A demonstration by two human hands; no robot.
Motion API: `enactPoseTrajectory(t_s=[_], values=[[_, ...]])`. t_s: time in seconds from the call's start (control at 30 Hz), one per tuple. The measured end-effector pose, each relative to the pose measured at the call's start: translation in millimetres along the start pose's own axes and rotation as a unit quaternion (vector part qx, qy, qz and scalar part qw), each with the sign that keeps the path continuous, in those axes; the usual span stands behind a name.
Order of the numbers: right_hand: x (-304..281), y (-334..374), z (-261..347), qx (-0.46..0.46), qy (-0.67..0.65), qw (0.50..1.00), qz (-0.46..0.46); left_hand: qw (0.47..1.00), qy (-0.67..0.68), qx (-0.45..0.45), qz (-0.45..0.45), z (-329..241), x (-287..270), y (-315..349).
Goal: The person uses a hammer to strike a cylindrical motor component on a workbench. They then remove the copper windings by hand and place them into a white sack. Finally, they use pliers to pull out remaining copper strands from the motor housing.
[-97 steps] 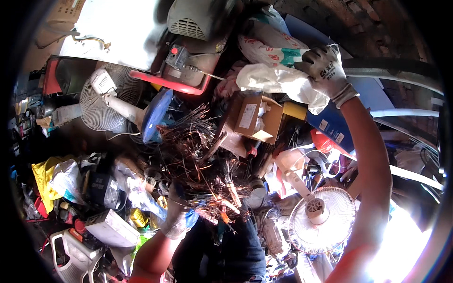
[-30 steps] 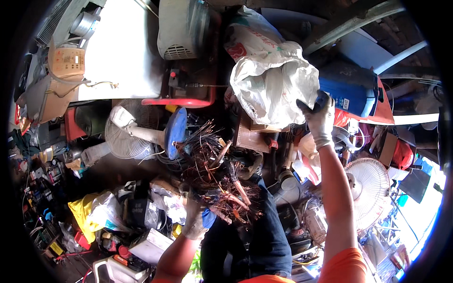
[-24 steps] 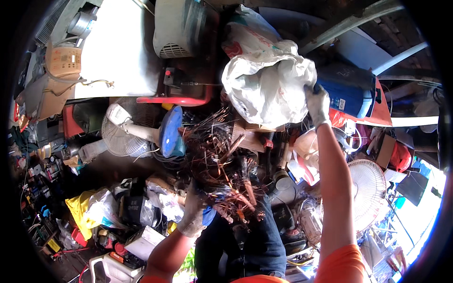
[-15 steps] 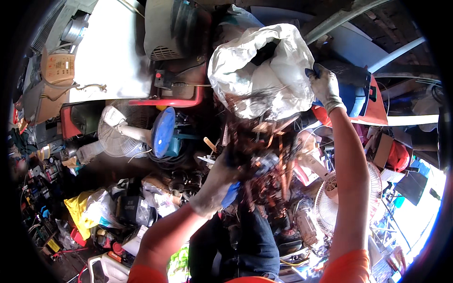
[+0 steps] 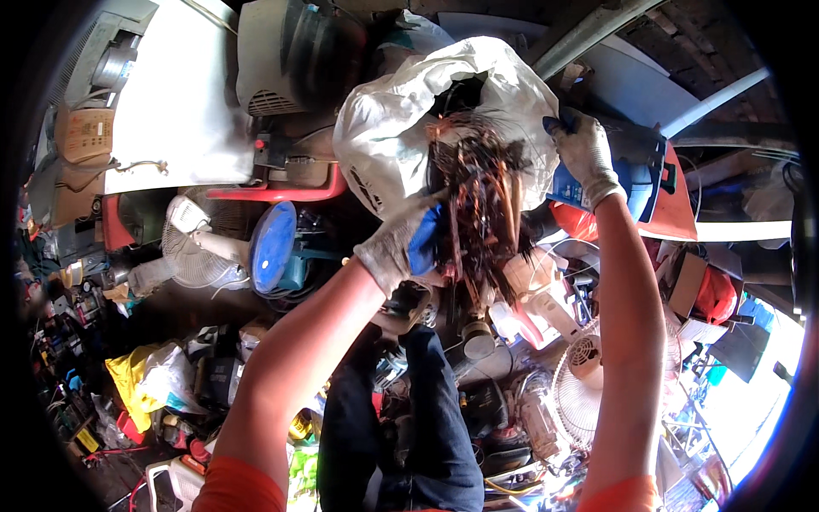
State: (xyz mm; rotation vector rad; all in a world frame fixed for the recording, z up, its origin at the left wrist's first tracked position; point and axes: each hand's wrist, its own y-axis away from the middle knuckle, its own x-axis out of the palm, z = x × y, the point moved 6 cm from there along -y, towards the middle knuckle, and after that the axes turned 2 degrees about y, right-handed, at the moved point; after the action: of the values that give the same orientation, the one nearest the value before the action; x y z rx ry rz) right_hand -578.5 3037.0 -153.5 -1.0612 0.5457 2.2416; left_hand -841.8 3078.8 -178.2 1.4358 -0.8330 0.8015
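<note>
My left hand (image 5: 399, 245), in a grey work glove with a blue palm, grips a tangled bundle of copper scrap (image 5: 482, 205), thin brown strips and dark wires that hang downward. The bundle's upper end is at the mouth of a large white plastic sack (image 5: 375, 128). My right hand (image 5: 584, 152), gloved the same way, is closed on the right rim of the sack and holds it wide. Inside, the sack looks dark, and the bundle hides part of its opening.
At the left stand a fan (image 5: 200, 235), a round blue disc (image 5: 273, 247) and a white panel (image 5: 183, 102). Another fan (image 5: 584, 363) lies at the right beside my forearm. Mixed scrap covers the floor around my legs, with a yellow bag (image 5: 132, 375) at the lower left.
My left hand has lifted the copper bundle up and away from me, from below the sack to its mouth. My right hand keeps its hold on the rim.
</note>
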Motion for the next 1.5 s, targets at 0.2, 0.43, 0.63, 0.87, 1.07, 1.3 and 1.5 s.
enactPoseTrajectory(t_s=[0.2, 0.43, 0.63, 0.87, 1.07, 1.3, 1.5], values=[[-6, -10, 7, 0.01, -0.012, 0.999, 0.034, 0.994, 0.048, -0.011, 0.098, -30, -21, -46], [-17, -15, 0, -0.017, -0.017, 1.0, -0.015, 0.986, -0.01, 0.021, 0.166, -68, -8, -111], [-35, -36, 2, -0.074, 0.003, 0.991, -0.111, 0.976, -0.188, 0.089, -0.066, -130, -60, -124], [-34, -57, 9, 0.033, -0.054, 0.991, -0.117, 0.402, -0.878, 0.012, -0.258, -139, -64, -54], [-27, -56, -17, 0.038, -0.125, 0.989, -0.071, 0.236, -0.875, 0.199, -0.373, -127, -37, 10], [0, -25, 10, 0.087, -0.221, 0.968, -0.078, 0.838, -0.316, 0.223, -0.385, -104, -251, -18], [-4, 20, 27, 0.177, -0.435, 0.876, -0.112, 0.937, -0.255, 0.217, -0.098, -166, 11, -6]])
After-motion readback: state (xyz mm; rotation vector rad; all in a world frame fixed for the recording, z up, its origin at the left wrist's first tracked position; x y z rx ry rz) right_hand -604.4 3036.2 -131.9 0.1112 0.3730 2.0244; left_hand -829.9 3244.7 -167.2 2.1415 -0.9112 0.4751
